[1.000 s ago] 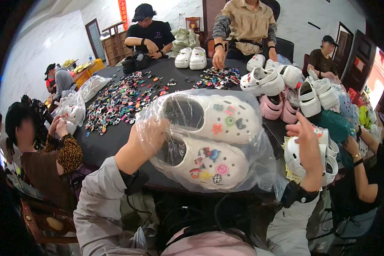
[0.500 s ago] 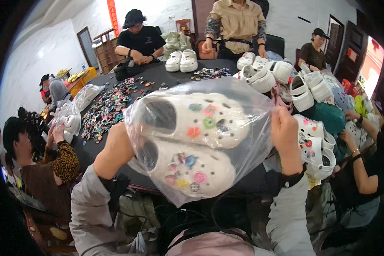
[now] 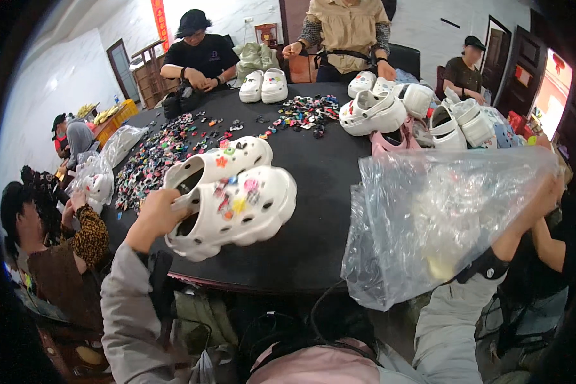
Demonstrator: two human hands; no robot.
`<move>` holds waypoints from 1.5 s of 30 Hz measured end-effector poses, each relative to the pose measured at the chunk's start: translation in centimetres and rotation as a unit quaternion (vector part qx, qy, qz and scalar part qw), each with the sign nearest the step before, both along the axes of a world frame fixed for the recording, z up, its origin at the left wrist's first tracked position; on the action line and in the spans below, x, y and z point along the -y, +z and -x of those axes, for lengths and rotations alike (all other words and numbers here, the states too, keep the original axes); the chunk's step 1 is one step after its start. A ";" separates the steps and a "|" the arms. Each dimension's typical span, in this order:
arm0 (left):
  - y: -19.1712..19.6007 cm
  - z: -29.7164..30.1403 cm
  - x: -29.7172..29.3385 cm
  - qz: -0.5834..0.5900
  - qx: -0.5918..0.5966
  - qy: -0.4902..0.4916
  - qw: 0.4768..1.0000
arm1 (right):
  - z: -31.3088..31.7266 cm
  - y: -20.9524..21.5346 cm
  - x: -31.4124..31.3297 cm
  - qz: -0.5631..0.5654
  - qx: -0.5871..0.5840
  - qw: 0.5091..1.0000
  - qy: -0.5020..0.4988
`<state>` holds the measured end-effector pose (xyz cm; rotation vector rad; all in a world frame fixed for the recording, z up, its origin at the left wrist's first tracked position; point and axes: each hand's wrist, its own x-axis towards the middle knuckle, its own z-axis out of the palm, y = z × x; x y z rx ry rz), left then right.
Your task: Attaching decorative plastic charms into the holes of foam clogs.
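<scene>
We hold white clogs (image 3: 243,208) and clear bag (image 3: 390,230).
Left hand (image 3: 155,214) clamps clogs; right hand (image 3: 544,189), well apart, grips bag hanging at its left.

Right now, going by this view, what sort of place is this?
Probably a shoe-decorating workroom: your left hand holds charm-studded white clogs near a black table heaped with loose colourful charms.
</scene>
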<state>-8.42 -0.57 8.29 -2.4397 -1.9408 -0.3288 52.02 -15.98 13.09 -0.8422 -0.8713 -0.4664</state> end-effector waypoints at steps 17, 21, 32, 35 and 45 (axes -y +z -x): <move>4.0 -15.0 4.1 0.151 0.041 -0.241 0.958 | 15.2 0.1 -2.3 0.048 0.225 0.969 0.090; 0.8 -21.2 5.1 -0.073 0.244 -0.515 0.819 | 19.4 0.6 -2.4 0.040 0.297 0.940 0.161; 2.1 -24.8 1.8 0.133 0.641 -0.300 0.694 | 19.1 -0.1 0.4 0.169 0.279 0.934 0.148; 3.1 -23.6 3.7 0.257 0.715 -0.352 0.546 | 18.8 -0.5 -2.1 0.325 0.353 0.875 0.064; 3.6 -19.3 6.2 0.107 0.433 -0.417 0.792 | 17.9 -1.9 -5.1 0.369 0.412 0.829 0.081</move>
